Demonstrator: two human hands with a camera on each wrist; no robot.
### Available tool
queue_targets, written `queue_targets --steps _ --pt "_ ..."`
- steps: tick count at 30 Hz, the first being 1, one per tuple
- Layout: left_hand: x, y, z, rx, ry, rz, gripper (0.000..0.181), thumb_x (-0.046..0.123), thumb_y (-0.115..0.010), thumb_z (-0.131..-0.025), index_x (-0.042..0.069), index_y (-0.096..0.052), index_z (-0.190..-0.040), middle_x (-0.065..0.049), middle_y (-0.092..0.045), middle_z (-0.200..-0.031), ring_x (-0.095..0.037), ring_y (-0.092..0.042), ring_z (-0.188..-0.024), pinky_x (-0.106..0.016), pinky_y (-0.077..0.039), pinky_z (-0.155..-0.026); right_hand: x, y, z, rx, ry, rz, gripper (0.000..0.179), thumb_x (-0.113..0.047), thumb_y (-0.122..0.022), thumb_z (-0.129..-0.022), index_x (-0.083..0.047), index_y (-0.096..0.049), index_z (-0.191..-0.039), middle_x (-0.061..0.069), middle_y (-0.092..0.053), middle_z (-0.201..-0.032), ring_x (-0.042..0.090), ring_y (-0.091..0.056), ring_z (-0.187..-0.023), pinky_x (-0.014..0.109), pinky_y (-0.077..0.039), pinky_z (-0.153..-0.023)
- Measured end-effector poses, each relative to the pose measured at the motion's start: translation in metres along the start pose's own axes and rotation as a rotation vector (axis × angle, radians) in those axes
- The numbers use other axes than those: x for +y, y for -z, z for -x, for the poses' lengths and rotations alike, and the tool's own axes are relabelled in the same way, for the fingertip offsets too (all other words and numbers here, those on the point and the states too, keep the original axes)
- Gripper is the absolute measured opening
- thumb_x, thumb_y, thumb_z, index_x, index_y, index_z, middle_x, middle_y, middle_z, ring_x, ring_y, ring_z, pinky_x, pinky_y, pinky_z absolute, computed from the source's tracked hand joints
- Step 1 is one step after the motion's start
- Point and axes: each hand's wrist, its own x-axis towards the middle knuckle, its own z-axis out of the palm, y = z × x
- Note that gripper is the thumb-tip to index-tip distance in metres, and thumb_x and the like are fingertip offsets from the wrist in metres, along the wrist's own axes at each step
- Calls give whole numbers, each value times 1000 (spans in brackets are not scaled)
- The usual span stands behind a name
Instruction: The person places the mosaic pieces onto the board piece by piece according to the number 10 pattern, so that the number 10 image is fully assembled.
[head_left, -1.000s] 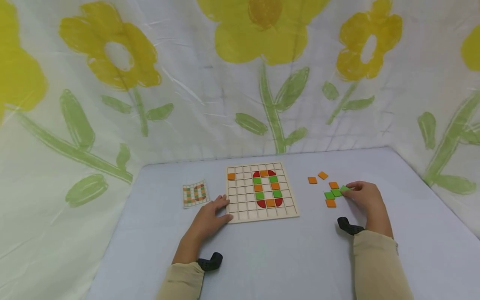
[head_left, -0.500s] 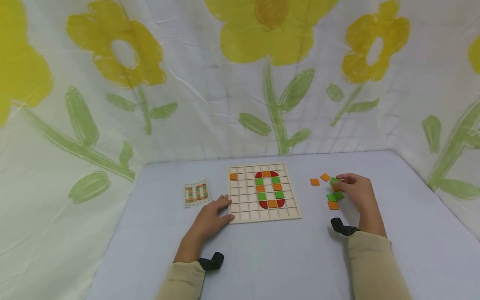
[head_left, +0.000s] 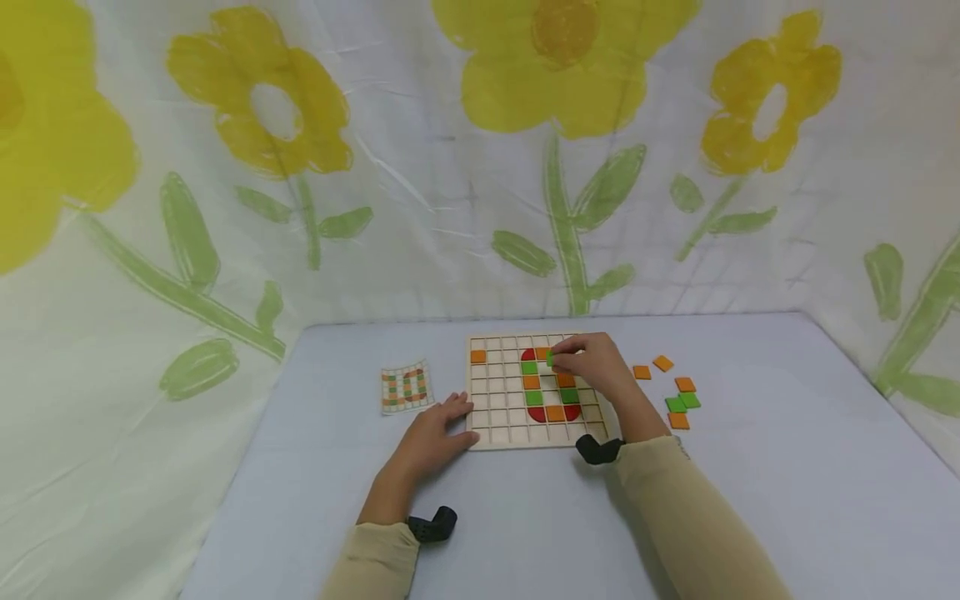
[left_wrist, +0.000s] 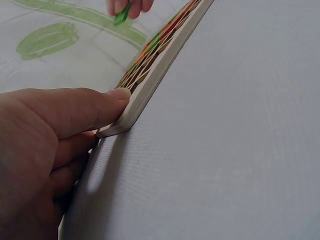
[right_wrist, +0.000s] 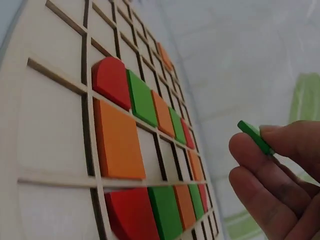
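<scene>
resting left hand point(head_left: 431, 440), fingers spread, at the grid board's point(head_left: 495, 421) left edge; pinching a green tile point(right_wrist: 256, 137) in right hand point(head_left: 597, 364) over the board's right half. might land crooked if released tilted, or bump the neighbouring orange tile point(head_left: 566, 381).

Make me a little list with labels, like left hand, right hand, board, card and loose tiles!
Left hand: touching the board at its near left corner
Right hand: pinching a green tile above the board
Board: ring of red, orange and green tiles, one separate orange tile
Card: left of the board, printed with a tile pattern
Loose tiles: four orange, two green, right of the board
</scene>
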Motion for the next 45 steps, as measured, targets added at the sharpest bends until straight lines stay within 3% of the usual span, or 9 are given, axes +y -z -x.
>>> queue_targets --steps 4,11,16,21,27,38,45 --pt "0 -2 0 -15 0 0 54 28 -75 -87 14 -59 -137 2 -45 -152 -23 -35 -145 -50 -29 -119 -11 -17 -17 -40 -6 89 22 -26 -76 -85 -17 -76 -105 5 -69 -109 22 -65 -94 36 -56 -81" --pt "-1 -3 -2 -35 1 7 54 30 -74 -88 14 -58 -138 3 -45 -152 -22 -34 -146 -49 -29 -119 -20 -41 -43 -118 92 218 21 -20 -75 -84 -16 -76 -105 4 -72 -106 20 -65 -94 36 -56 -80" --pt "-3 -2 -3 -29 0 7 54 31 -74 -88 15 -59 -138 3 -44 -152 -21 -33 -146 -50 -29 -119 -32 -57 -53 -140 129 228 26 -13 -72 -85 -14 -74 -112 6 -70 -98 19 -65 -79 31 -54 -68" --pt "-3 -1 -2 -26 -2 7 54 31 -73 -89 15 -59 -138 3 -45 -152 -21 -33 -146 -50 -29 -119 -41 -70 -60 -126 82 251 28 -11 -71 -86 -16 -72 -114 6 -70 -92 18 -64 -63 29 -51 -57" --pt "-3 0 -1 -25 -8 -8 53 30 -73 -89 14 -59 -137 2 -45 -152 -22 -34 -146 -50 -30 -118 -46 -80 -65 -64 48 367 24 -19 -75 -84 -21 -74 -108 2 -71 -102 17 -63 -77 30 -52 -62" --pt "-1 2 -1 -22 -14 -18 54 31 -73 -89 14 -59 -138 2 -45 -152 -22 -34 -146 -49 -30 -118 -46 -85 -63 -117 10 514 29 -32 -70 -91 -23 -73 -118 1 -65 -130 26 -61 -117 42 -54 -91" --pt "-1 1 0 -2 -15 -11 54 30 -74 -88 14 -58 -138 2 -46 -151 -23 -36 -145 -50 -30 -118 -53 -89 -61 -176 103 754 27 -31 -64 -96 -23 -72 -121 -3 -66 -129 20 -61 -118 40 -53 -96"
